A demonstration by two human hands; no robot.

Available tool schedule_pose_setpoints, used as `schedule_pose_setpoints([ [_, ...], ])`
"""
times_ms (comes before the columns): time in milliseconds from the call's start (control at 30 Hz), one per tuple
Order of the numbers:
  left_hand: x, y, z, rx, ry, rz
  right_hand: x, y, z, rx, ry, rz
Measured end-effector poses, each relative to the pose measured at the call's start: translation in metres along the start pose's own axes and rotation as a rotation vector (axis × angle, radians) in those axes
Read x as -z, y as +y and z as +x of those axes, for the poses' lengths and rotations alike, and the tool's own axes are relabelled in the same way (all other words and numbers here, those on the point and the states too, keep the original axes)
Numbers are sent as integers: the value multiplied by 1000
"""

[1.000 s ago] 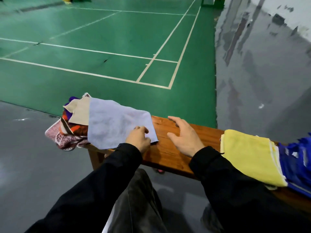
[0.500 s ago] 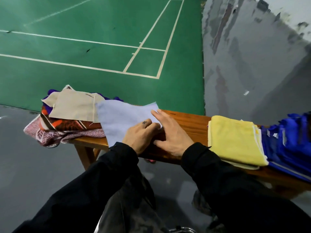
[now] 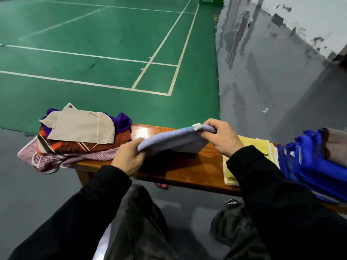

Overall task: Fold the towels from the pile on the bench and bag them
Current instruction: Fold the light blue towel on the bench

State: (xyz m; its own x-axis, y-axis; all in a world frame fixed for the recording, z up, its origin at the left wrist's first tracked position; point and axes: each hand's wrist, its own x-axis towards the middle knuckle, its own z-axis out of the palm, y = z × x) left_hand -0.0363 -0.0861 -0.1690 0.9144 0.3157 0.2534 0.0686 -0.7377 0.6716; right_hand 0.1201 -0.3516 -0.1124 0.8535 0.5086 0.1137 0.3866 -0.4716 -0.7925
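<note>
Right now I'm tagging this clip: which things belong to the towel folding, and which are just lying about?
Job:
pale lilac towel, gripped by left hand and right hand
unfolded towel pile
folded yellow towel
blue fabric bag
wooden bench

Lying about:
white scrap on grey floor

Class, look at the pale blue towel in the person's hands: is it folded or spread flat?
Folded. The pale blue towel is doubled over, raised off the bench, gripped by the left hand and right hand.

Lavender towel (image 3: 172,140), beige cloth (image 3: 82,126), yellow towel (image 3: 251,145), blue bag (image 3: 315,166), green court (image 3: 93,53).
</note>
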Motion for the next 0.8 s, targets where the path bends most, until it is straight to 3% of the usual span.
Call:
schedule_pose_setpoints([
  [100, 13, -6, 12, -6, -18, -52, 13, 12, 11, -58, 86, -3],
  [267, 37, 32, 69, 250, 88, -397, 33, 1, 49, -109, 310, 121],
  [400, 63, 77, 80, 122, 125, -610, 56, -27, 48, -27, 415, 385],
  [500, 66, 66, 50, 20, 33, -620, 60, -24, 12, -39, 306, 542],
  [567, 56, 40, 21, -4, -114, -604, 53, -2, -17, -67, 193, 479],
  [700, 6, -13, -36, 137, -250, -369, 26, 58, -61, -162, -74, 84],
  [800, -17, -33, -54, 276, -263, -290, 4, 72, -71, -223, -145, -202],
])
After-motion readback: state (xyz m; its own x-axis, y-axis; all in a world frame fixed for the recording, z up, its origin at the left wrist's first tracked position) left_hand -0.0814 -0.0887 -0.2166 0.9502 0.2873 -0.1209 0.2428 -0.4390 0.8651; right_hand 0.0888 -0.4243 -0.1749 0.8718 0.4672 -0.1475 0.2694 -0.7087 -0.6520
